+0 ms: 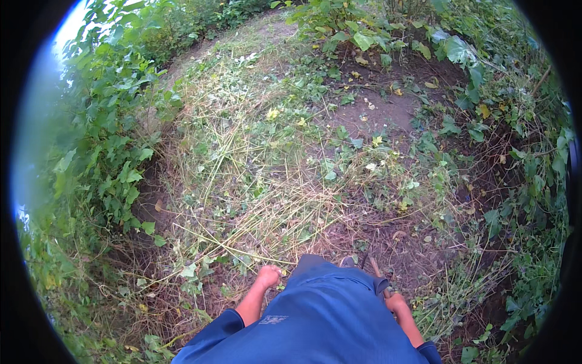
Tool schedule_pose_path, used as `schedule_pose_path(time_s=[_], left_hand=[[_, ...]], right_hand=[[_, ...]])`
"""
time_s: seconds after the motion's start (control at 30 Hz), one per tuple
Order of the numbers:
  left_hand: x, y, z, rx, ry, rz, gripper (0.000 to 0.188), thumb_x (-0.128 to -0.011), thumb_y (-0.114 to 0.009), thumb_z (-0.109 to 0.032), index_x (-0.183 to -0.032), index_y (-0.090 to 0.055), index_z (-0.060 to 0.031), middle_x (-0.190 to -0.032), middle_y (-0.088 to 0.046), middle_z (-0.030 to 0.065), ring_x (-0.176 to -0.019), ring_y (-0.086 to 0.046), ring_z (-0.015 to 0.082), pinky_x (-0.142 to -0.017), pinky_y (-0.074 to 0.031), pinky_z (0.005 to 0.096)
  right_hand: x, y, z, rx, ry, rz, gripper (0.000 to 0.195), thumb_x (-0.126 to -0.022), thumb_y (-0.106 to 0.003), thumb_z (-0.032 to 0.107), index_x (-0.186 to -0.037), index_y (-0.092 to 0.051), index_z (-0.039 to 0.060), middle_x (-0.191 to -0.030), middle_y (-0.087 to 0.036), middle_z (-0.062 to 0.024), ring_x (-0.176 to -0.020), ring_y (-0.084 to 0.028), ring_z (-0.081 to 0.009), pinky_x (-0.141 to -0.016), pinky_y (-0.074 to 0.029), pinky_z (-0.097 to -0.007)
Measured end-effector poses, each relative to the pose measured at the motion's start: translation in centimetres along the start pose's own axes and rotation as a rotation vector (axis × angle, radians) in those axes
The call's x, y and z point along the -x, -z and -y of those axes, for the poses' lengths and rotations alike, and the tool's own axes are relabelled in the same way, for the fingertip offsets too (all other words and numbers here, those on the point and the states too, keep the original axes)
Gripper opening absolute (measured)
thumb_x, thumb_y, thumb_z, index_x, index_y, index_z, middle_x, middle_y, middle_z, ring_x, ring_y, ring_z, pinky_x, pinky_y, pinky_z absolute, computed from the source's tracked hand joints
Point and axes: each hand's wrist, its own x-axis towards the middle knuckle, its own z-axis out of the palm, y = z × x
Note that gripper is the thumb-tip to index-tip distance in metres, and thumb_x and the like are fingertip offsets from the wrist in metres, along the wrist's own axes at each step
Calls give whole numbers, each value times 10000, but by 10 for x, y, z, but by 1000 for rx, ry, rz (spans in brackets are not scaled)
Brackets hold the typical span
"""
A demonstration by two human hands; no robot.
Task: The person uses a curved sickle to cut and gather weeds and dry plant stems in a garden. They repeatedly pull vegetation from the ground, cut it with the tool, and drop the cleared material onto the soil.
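My left hand (pixel 269 276) hangs beside my blue shirt, its fingers curled; a yellowish bit of leaf or stem shows by the fingertips, and whether it is held cannot be told. On the other side, my right hand (pixel 396 302) is closed around a wooden tool handle (pixel 375 267). The handle slants up and away past the hem of dark clothing, and a thin dark part, possibly its blade, lies near its far end beside my shoe (pixel 347 262). Cut stalks (pixel 282 214) and wilted leaves are strewn over the ground before me.
Tall leafy plants (pixel 113 136) rise along the left. Tangled vines (pixel 536 182) cover the right side, with a broad-leaved bush (pixel 359 27) ahead. Bare brown soil (pixel 382 109) shows at upper right, and a strip of litter-covered ground runs forward between the plants.
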Motion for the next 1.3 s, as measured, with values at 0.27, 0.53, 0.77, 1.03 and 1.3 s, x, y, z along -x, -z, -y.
schedule_pose_path(time_s=[0.27, 0.53, 0.77, 1.03, 1.3], left_hand=[[-30, 28, -8, -47, 147, 151, 269, -824, -675, -230, -1036, -761, -90, -951, -755, 137, -814, -735, 268, -785, -576, 379], [-119, 69, 9, -916, -267, 426, 310, -845, -565, -240, -1016, -778, -93, -1059, -746, 126, -954, -728, 278, -861, -569, 411], [-230, 166, -23, -513, -283, 234, 263, -846, -573, -233, -976, -775, -127, -1070, -743, 114, -948, -714, 324, -856, -573, 405], [-290, 302, -21, -1043, -515, 182, 254, -929, -549, -218, -1037, -776, -187, -1108, -743, 67, -1011, -708, 268, -852, -573, 411], [-313, 307, 28, -210, -192, 106, 212, -857, -585, -247, -916, -776, -176, -1026, -740, 130, -977, -701, 305, -857, -560, 403]], right_hand=[[46, 85, 62, -213, -185, -26, 211, -809, -648, 89, -927, -737, -62, -749, -731, -151, -630, -726, -217, -586, -574, -353], [21, 94, 233, -251, 55, -69, 283, -870, -589, 164, -963, -691, -83, -829, -719, -208, -705, -718, -298, -607, -558, -431], [-61, 84, 329, -95, 73, -232, 350, -919, -556, 267, -937, -677, -61, -864, -711, -238, -776, -710, -358, -671, -546, -484], [-107, 34, 298, 18, 121, -392, 450, -975, -518, 384, -907, -661, -37, -905, -701, -272, -858, -699, -426, -743, -533, -543], [-90, 108, 384, 62, 116, -284, 451, -947, -550, 427, -1007, -688, 2, -992, -689, -292, -999, -655, -470, -866, -514, -542]])
